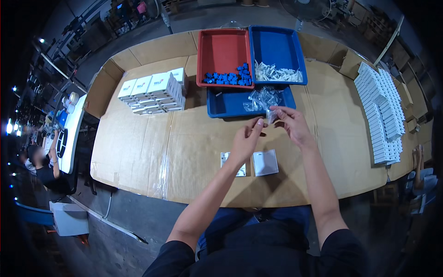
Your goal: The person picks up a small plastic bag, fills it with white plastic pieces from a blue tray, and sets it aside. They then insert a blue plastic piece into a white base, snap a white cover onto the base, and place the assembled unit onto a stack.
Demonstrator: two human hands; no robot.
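In my right hand [293, 125], thumb and fingers pinch a small clear plastic bag [271, 115] over the near edge of the lower blue tray [221, 105]. My left hand [247, 138] is just left of the bag, its thumb and forefinger close together. Whatever may be between those fingers is too small to make out. Below my hands, a flat white square cover [265, 163] lies on the cardboard. Beside it is a white piece with small details [240, 171], partly hidden by my left forearm. More clear bags [265, 98] lie in the lower blue tray.
Behind stand a red tray [225, 44] of blue plastic pieces [230, 77] and another blue tray [276, 44] of white plugs [277, 74]. White boxes [154, 90] are stacked at left, more white pieces [380, 115] at right. Cardboard walls [161, 50] edge the table.
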